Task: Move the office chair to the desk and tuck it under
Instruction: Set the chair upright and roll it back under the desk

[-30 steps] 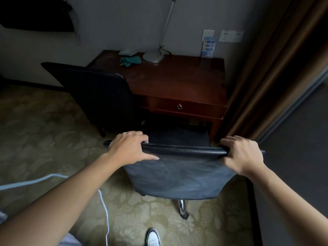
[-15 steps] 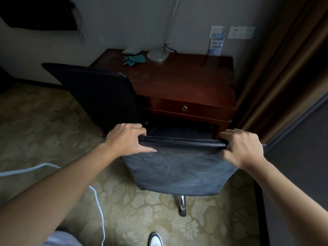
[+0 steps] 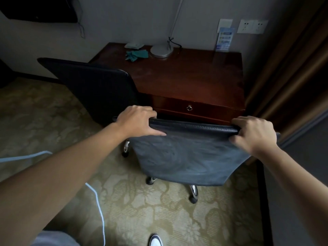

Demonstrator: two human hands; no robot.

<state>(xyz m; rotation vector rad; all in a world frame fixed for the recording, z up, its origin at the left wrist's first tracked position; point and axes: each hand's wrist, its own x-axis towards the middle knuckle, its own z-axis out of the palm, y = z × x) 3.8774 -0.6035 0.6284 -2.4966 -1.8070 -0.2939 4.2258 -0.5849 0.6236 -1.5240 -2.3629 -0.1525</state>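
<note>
A dark blue-grey office chair [image 3: 188, 157] stands right in front of the dark red wooden desk [image 3: 186, 80], its backrest top just below the drawer front. The seat is hidden under the desk edge. My left hand [image 3: 136, 121] grips the left end of the backrest's top edge. My right hand [image 3: 253, 132] grips the right end. Chrome legs with black casters [image 3: 193, 194] show beneath the backrest on the patterned carpet.
A second black chair [image 3: 95, 86] stands at the desk's left corner, close to the gripped chair. On the desk lie a lamp base [image 3: 161, 50], a teal cloth [image 3: 136, 55] and a blue card [image 3: 224, 39]. Brown curtains [image 3: 287, 68] hang at right. A white cable [image 3: 99, 206] crosses the carpet.
The chair has rolled forward toward the desk with both hands on it; the seat has gone under the desk edge and more casters show.
</note>
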